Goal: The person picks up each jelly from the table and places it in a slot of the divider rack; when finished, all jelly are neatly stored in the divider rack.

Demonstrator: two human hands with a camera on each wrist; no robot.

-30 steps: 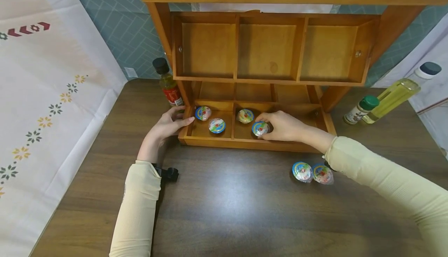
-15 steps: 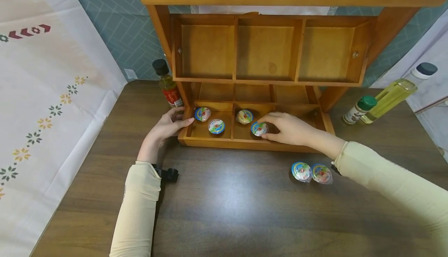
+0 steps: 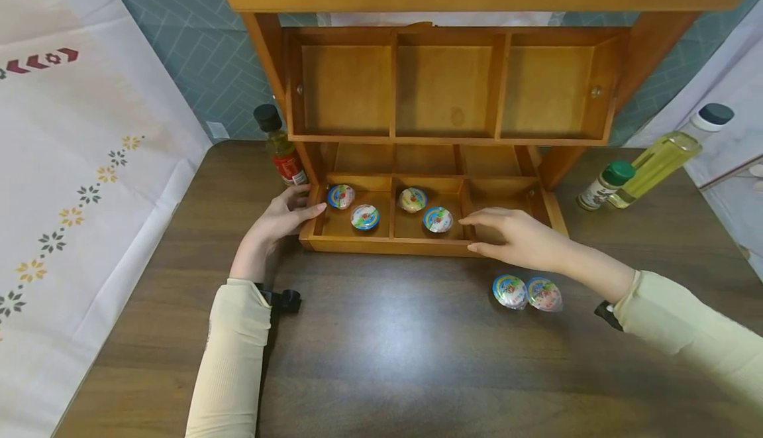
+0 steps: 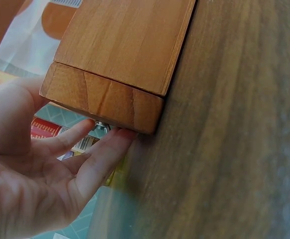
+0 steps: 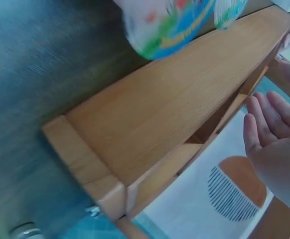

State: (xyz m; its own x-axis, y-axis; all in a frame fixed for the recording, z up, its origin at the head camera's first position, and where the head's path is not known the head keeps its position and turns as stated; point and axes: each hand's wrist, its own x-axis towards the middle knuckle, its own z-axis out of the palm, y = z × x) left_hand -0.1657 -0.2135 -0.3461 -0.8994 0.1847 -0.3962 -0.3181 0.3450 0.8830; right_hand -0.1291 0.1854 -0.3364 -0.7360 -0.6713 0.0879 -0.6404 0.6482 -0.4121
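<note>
Drawn back to the right since half a second ago, the right hand (image 3: 520, 239) has let go of the blue-rimmed cup (image 3: 438, 220); its fingers are extended, the thumb apart, with nothing between them. Its fingertips hang by the right divider (image 3: 467, 194) of the lower tray (image 3: 387, 246), a narrow gap short of that cup, which sits in the middle compartment near the front edge, in front and to the right of the yellow-lidded cup (image 3: 413, 199). As before, the left hand (image 3: 277, 219) grips the tray's left end, thumb across the top edge and fingers against the outer side. Both left-compartment cups keep their places: the back cup (image 3: 341, 196) near the end wall, the front cup (image 3: 365, 217) farther right, with floor showing between it and the compartment divider. Set higher and behind, the upper tray (image 3: 446, 140) leaves the lower compartments open to the hands from the front. On the table (image 3: 369, 358), the first loose cup (image 3: 509, 291) and second loose cup (image 3: 544, 293) lie side by side, in front of the tray and the right hand. Close by the left end stands the red-labelled bottle (image 3: 289, 164); beyond the right end are the green-capped jar (image 3: 598, 193) and oil bottle (image 3: 661, 163).
</note>
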